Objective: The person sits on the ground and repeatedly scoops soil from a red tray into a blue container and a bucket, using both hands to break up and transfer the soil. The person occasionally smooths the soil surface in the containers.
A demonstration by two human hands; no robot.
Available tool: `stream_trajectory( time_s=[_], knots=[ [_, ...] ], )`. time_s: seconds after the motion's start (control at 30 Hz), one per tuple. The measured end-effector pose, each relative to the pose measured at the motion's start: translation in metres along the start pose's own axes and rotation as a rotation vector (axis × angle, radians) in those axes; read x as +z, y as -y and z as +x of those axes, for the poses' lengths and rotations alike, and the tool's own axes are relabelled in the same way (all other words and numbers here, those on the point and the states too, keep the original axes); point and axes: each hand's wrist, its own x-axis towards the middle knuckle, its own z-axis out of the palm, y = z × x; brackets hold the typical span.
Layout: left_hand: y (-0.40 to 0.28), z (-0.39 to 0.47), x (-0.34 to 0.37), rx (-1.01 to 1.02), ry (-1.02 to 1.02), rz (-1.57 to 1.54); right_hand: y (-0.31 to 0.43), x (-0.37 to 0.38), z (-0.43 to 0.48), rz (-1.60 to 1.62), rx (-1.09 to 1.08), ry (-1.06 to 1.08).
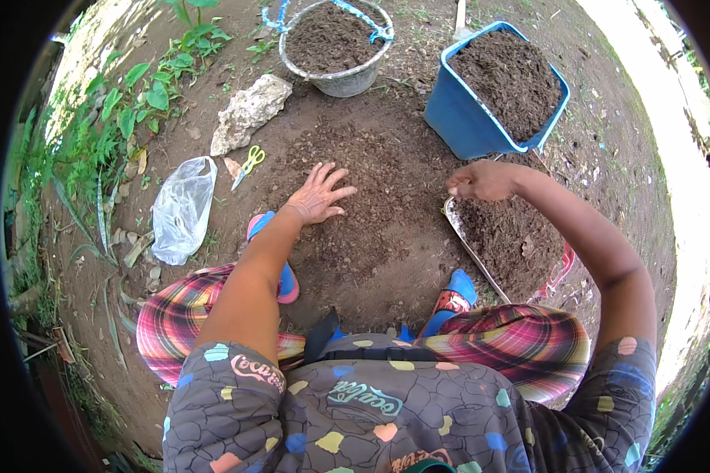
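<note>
My left hand (321, 194) is spread palm down, fingers apart, over or on the loose dark soil (367, 177) on the ground between my feet. My right hand (479, 181) hovers with curled fingers by the near edge of a metal-rimmed tray (473, 254) heaped with dark soil; whether something small is pinched in it cannot be told. Beyond that hand stands a blue plastic bin (464, 112) full of brown soil, tilted in view. A round grey bucket (343, 84) of soil, with blue cord tied at its rim, sits farther ahead.
To the left lie yellow-handled scissors (249, 165), a clear plastic bag (183, 216) and a large pale rock (249, 112). Green leafy plants (154, 97) grow farther left. My slippered feet are either side of the soil. A wooden handle (461, 16) shows behind the bin.
</note>
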Motion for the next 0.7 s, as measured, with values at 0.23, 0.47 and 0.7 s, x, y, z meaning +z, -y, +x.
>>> stream_trajectory(
  time_s=[0.23,0.47,0.7],
  knots=[
    [0.010,-0.020,0.059,-1.703,-0.406,-0.512,0.033,0.073,0.216,0.342,0.345,-0.882],
    [-0.064,0.040,0.111,-1.570,-0.431,-0.913,0.107,0.192,0.311,0.957,0.133,-0.733],
    [-0.064,0.080,0.072,-1.424,-0.920,-1.259,0.113,0.156,0.299,2.020,-0.209,-0.520]
  ],
)
